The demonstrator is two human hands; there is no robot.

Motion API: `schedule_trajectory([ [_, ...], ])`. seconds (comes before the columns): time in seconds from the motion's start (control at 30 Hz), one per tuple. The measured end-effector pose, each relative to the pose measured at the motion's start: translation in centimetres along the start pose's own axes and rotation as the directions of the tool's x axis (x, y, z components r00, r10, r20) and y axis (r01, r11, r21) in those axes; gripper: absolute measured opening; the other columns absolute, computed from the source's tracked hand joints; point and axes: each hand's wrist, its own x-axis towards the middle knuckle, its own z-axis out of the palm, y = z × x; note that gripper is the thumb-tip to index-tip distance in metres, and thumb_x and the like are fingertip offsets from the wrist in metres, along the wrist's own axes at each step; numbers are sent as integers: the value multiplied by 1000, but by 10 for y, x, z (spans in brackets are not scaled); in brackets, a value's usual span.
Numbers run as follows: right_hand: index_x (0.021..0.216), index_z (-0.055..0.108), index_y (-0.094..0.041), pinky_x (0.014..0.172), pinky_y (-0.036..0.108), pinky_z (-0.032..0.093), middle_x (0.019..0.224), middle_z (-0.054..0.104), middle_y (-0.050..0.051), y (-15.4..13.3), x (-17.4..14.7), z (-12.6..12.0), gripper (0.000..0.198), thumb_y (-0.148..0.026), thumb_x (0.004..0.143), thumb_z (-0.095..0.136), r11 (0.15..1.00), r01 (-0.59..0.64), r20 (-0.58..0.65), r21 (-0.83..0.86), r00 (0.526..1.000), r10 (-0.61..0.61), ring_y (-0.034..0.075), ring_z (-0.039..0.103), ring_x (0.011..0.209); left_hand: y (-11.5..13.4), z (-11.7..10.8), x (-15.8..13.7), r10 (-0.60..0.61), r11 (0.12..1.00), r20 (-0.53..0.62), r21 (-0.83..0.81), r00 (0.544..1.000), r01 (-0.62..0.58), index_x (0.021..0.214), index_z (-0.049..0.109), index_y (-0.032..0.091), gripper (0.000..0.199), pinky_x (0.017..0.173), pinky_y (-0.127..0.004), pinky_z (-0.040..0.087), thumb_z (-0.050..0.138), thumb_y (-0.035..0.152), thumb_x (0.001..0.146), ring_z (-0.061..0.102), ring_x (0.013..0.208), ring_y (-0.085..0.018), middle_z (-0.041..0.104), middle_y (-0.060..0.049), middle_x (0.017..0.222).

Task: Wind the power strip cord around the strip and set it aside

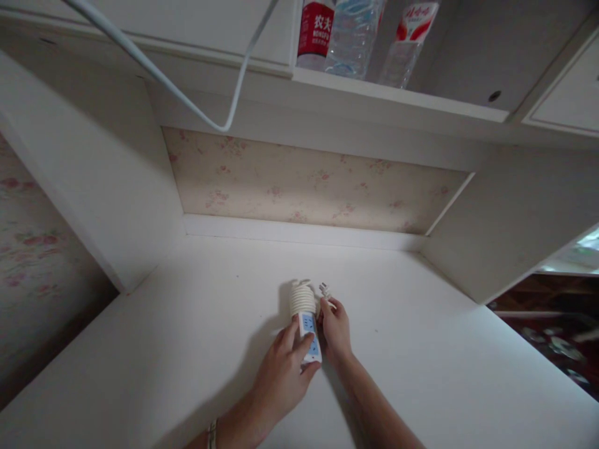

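Observation:
A white power strip (pixel 308 322) with blue socket faces lies on the white desk top (pixel 196 324). Its white cord (pixel 302 300) is coiled tightly around the far end. My left hand (pixel 286 368) grips the strip's near part, thumb and fingers closed over its sides and face. Just to the right, my right hand (pixel 334 327) pinches the cord close behind the plug (pixel 324 289), whose metal prongs point up and away from me. Part of the cord between the coil and the plug is hidden by the right fingers.
Overhead, a shelf (pixel 402 96) holds a red-labelled bottle (pixel 316 31) and clear plastic bottles (pixel 353 37). A white cable (pixel 187 100) hangs in a loop at upper left. Side panels (pixel 93 156) flank the desk; flowered wallpaper (pixel 299 181) covers the back.

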Motion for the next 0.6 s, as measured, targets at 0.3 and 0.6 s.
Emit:
schedule_trajectory([
  [0.3, 105, 58, -19, 79, 31, 47, 101, 66, 9, -11, 2, 1, 39, -45, 90, 33, 960, -60, -119, -273, 993, 29, 20, 61, 89, -7, -2, 2, -43, 999, 20, 15, 999, 42, 122, 62, 29, 46, 98, -44, 47, 66, 38, 77, 54, 118, -31, 47, -11, 140],
  [0.6, 117, 54, -18, 92, 36, 40, 115, 52, 15, -30, -17, 18, 56, -61, 83, 46, 832, 9, -34, -555, 999, -34, 27, 55, 105, -5, -11, 5, -54, 998, 49, 43, 997, 52, 106, 68, 25, 32, 92, -41, 50, 67, 30, 75, 58, 111, -29, 53, -11, 133],
])
